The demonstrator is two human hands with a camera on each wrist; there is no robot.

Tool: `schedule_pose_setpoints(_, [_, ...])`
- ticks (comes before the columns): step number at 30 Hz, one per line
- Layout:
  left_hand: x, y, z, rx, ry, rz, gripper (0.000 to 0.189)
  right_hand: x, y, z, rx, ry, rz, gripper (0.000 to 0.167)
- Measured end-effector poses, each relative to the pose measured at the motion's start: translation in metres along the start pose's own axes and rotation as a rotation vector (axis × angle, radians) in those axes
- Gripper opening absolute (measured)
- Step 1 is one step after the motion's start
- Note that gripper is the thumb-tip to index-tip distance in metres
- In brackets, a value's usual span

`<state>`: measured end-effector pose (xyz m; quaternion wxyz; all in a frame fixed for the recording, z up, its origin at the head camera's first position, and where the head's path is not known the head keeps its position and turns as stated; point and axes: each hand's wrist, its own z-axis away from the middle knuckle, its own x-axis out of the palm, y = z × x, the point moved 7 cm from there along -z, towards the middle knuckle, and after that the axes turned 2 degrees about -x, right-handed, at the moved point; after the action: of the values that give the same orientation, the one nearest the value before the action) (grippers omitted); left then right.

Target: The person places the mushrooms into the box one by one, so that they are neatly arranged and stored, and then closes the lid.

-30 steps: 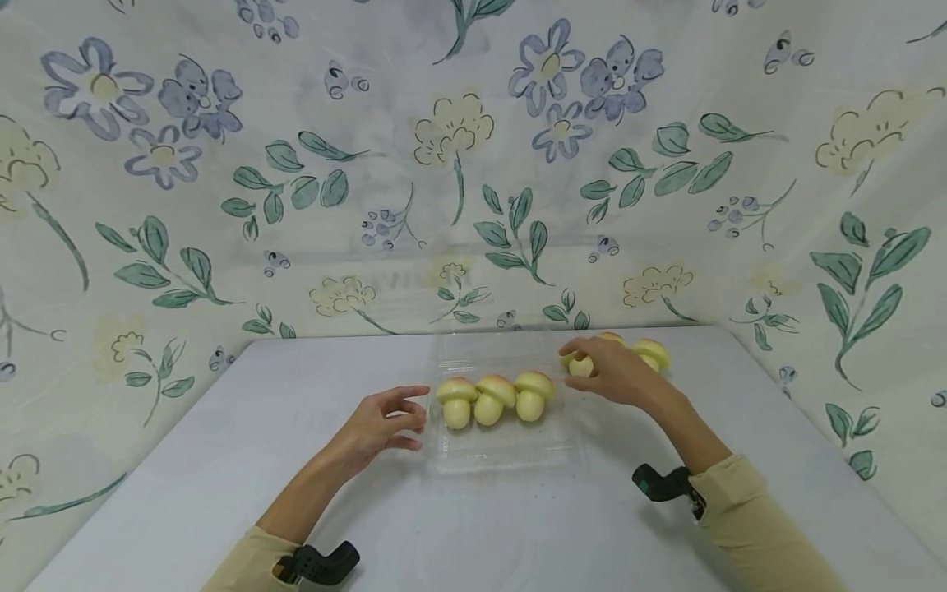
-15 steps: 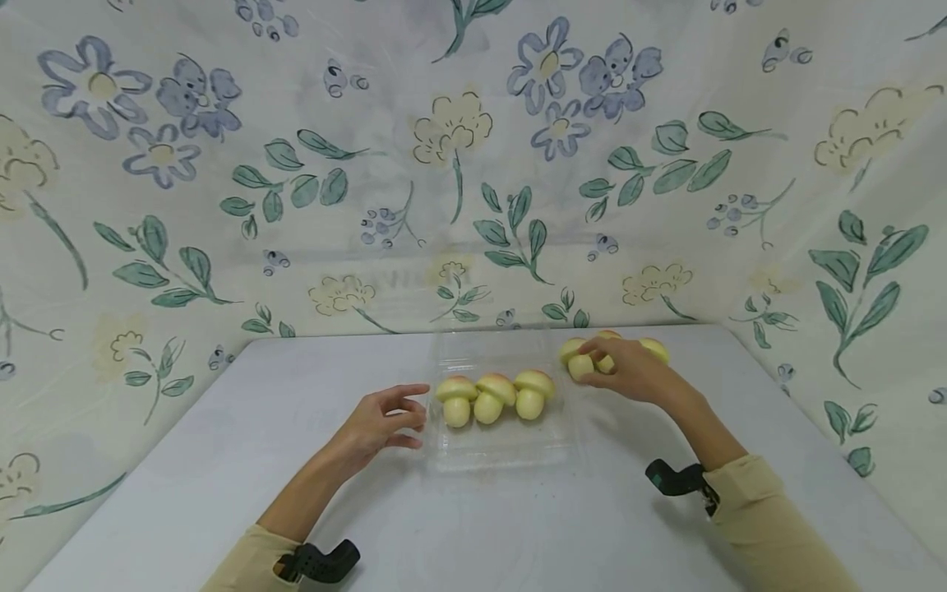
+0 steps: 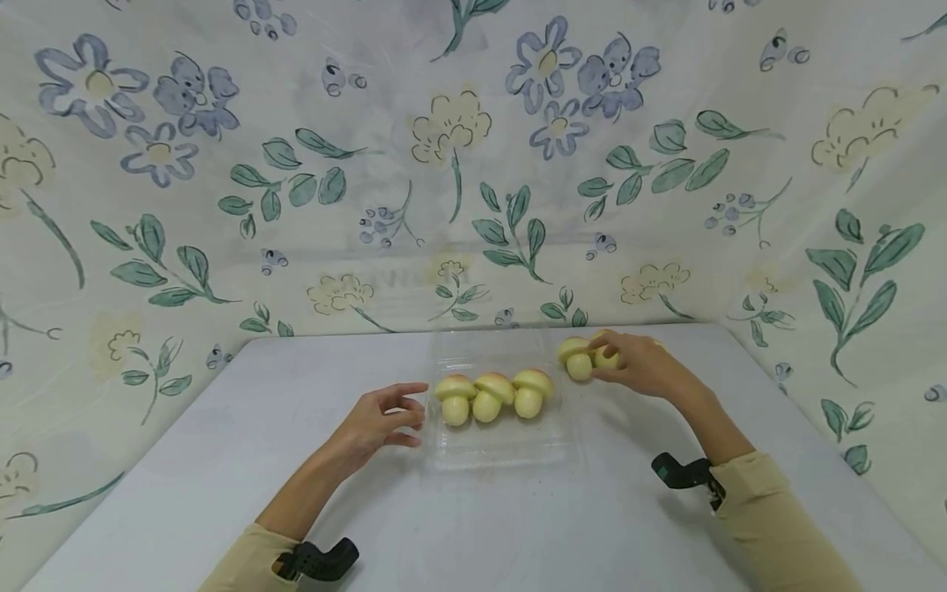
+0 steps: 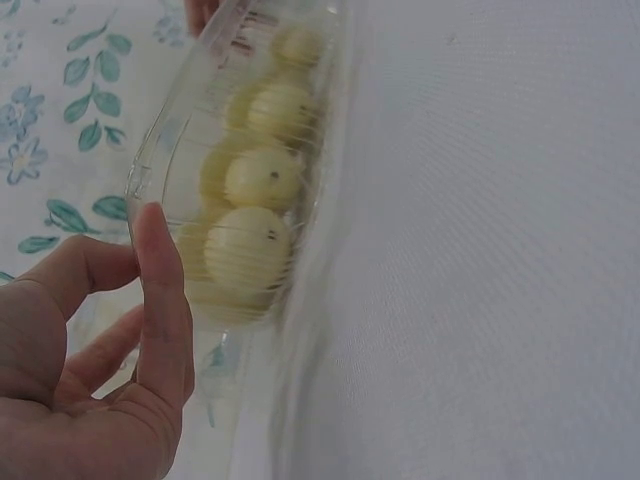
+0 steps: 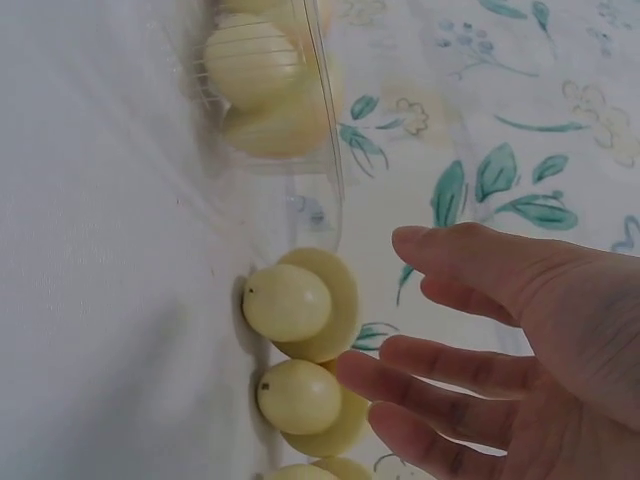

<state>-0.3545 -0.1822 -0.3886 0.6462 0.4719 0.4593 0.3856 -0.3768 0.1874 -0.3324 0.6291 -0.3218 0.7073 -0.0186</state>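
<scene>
Three mushroom-shaped pieces (image 3: 487,399) with pale yellow stems and pink-tinged caps lie in a row inside a clear plastic box (image 3: 503,459). My left hand (image 3: 377,423) is at the box's left side, fingers loosely bent and fingertips at its rim; whether they touch is unclear. To the right of the box, my right hand (image 3: 644,366) hovers over another group of these pieces. Its fingers spread loosely and grip nothing. One mushroom-shaped piece (image 5: 290,303) shows beside a second mushroom-shaped piece (image 5: 300,396) in the right wrist view. The hand partly hides the group in the head view.
A white table (image 3: 473,526) carries everything. Behind it hangs a flower-patterned cloth (image 3: 451,189). The box's clear lid (image 3: 484,349) appears to lie folded back behind the pieces. A black device (image 3: 318,561) sits on the left wrist, another black device (image 3: 681,471) on the right.
My right hand has moved right, from over the group's leftmost piece towards its right side, uncovering that piece. The left hand and the box stay in place.
</scene>
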Motion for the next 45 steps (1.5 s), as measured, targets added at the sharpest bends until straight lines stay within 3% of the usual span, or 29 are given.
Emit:
schedule_pose_setpoints(10, [0.000,0.002,0.000,0.001,0.004,-0.002,0.056,-0.005,0.008,0.003,0.059,-0.032,-0.015,0.047])
schedule_pose_setpoints(25, [-0.001,0.003,-0.001,0.009,-0.002,0.005,0.057,-0.021,0.026,0.010,0.102,0.003,-0.012,0.050])
schedule_pose_setpoints(35, [0.000,0.002,0.000,0.004,0.000,0.009,0.056,-0.021,0.043,0.011,0.181,-0.003,-0.013,0.064])
schedule_pose_setpoints(45, [0.000,0.000,0.000,0.000,-0.004,0.003,0.056,-0.018,0.055,0.010,0.179,0.029,-0.033,0.069])
